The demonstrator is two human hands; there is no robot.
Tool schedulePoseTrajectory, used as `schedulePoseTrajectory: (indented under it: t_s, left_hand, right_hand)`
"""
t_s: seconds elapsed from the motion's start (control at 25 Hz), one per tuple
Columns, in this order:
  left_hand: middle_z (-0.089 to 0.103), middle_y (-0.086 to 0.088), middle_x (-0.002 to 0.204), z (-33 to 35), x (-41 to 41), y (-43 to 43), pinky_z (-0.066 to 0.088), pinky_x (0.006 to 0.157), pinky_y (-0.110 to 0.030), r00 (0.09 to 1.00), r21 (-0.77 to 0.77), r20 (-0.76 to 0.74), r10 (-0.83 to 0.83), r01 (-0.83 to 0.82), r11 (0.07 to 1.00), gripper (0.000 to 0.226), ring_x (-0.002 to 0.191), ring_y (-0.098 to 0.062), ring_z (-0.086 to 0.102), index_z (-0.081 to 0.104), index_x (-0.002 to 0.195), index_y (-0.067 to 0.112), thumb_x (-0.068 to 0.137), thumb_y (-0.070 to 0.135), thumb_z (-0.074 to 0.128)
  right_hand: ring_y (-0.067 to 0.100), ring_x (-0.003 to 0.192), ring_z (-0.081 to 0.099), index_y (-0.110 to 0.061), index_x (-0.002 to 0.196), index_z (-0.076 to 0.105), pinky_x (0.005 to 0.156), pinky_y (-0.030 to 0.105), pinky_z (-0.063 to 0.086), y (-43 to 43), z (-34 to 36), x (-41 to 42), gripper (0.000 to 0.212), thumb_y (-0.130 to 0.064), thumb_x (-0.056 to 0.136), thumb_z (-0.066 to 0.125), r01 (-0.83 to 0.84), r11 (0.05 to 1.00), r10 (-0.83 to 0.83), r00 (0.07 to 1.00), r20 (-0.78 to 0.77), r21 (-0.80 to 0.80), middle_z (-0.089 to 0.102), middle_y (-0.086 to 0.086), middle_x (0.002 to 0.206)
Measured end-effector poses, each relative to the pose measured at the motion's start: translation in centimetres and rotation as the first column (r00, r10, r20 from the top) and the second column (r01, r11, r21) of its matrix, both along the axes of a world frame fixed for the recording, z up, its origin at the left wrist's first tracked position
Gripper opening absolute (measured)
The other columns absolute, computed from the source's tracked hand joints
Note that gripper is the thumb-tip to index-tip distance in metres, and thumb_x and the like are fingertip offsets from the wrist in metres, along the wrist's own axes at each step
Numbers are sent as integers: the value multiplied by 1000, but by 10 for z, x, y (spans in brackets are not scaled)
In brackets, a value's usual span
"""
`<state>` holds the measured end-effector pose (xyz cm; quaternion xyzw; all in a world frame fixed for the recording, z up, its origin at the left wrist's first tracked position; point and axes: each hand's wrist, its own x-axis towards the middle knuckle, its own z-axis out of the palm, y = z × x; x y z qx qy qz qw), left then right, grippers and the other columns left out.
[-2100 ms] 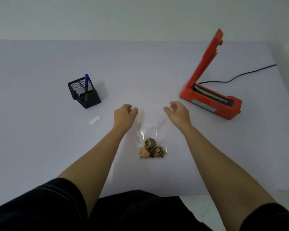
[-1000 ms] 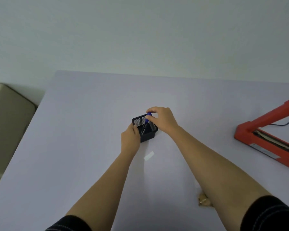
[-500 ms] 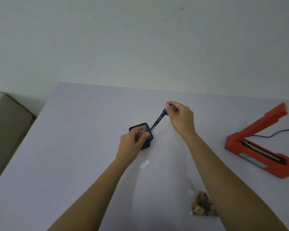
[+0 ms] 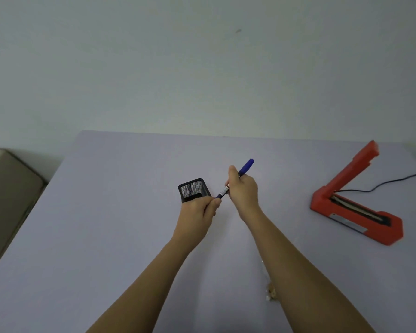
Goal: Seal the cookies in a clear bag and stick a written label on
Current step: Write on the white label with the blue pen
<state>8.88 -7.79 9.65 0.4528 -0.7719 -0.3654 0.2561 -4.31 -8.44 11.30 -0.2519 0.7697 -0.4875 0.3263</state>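
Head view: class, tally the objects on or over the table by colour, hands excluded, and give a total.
Blue: 1, pen
Black: 2, mesh holder, cable
Red: 1, sealer
Brown: 1, cookies, mostly hidden
Total: 5

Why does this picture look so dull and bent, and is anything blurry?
Head view: dim, flat, bluish light, no glare, hardly any shadow on the pale lilac table. Head view: the wide lens splays the table's edges outward. Head view: the blue marker pen and red heat sealer look slightly soft; the brown cookies barely show past the right forearm.
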Motion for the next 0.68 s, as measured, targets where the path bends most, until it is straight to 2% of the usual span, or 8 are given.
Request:
schedulePoseTrajectory:
  t_s: [0.12, 0.2, 0.28, 0.36, 0.44, 0.52, 0.56, 0.68]
  left_hand:
    - [59, 5, 63, 2, 3, 5, 44, 58, -13, 997, 213, -71, 28, -12, 977, 31, 56, -7, 54, 68, 80, 10, 96, 28, 49]
    - [55, 5, 59, -4, 16, 6, 45, 58, -16, 988, 430, -145, 52, 16, 903, 34, 53, -6, 50, 68, 79, 7, 96, 29, 49]
    - [53, 0, 61, -24, 46, 15, 45, 58, -20, 967, 649, -212, 139, 33, 760, 34, 54, -10, 47, 67, 79, 4, 96, 27, 49]
    - [57, -4, 67, -50, 82, 24, 49, 67, -28, 976, 717, -121, 182, -41, 696, 31, 61, -14, 50, 69, 82, 5, 96, 24, 50]
    - [64, -6, 75, -75, 104, 27, 50, 79, -37, 984, 637, 69, 166, -171, 751, 22, 71, -18, 56, 70, 91, 14, 96, 21, 50]
    - [66, -8, 82, -89, 106, 22, 47, 73, -29, 964, 490, 220, 152, -244, 837, 19, 74, -17, 58, 63, 109, 19, 95, 20, 50]
    - [65, -7, 82, -94, 105, 18, 44, 68, -25, 950, 423, 269, 161, -266, 866, 20, 73, -17, 58, 60, 112, 18, 94, 20, 51]
    - [59, -4, 80, -106, 104, 4, 38, 62, -25, 896, 215, 397, 198, -300, 929, 11, 73, -22, 56, 59, 97, 9, 90, 15, 54]
  right_hand:
    - [16, 54, 51, -14, 57, 54, 55, 28, 43, 5, -5, 10, 45, -36, 94, 40, -20, 999, 20, 1000, 0, 25, 55, 1, 57]
    - [19, 55, 51, -14, 56, 53, 56, 29, 42, 8, -13, 7, 44, -33, 93, 40, 80, 996, -82, 996, 44, 35, 55, 2, 57]
    - [21, 53, 50, -12, 57, 52, 54, 29, 40, 14, -13, -18, 41, -32, 92, 41, 273, 962, -272, 950, 153, 15, 56, 4, 58]
    - [16, 49, 50, -11, 61, 51, 49, 26, 43, 22, -12, -42, 38, -33, 92, 46, 282, 958, -267, 940, 214, -45, 56, 2, 56]
    - [10, 48, 57, -12, 62, 52, 50, 20, 50, 29, -15, -39, 36, -34, 90, 56, 120, 986, -101, 981, 167, -112, 60, 0, 55]
    - [10, 55, 62, -13, 62, 50, 56, 18, 54, 37, -27, -19, 32, -26, 85, 66, -21, 985, 50, 984, 170, -170, 63, 1, 58]
    - [11, 57, 63, -14, 61, 48, 60, 20, 55, 42, -35, -9, 32, -21, 83, 69, -58, 980, 94, 978, 187, -191, 63, 2, 60]
    - [14, 60, 66, -13, 62, 46, 64, 24, 57, 53, -60, 8, 32, -17, 84, 68, -92, 979, 131, 967, 219, -179, 67, 6, 65]
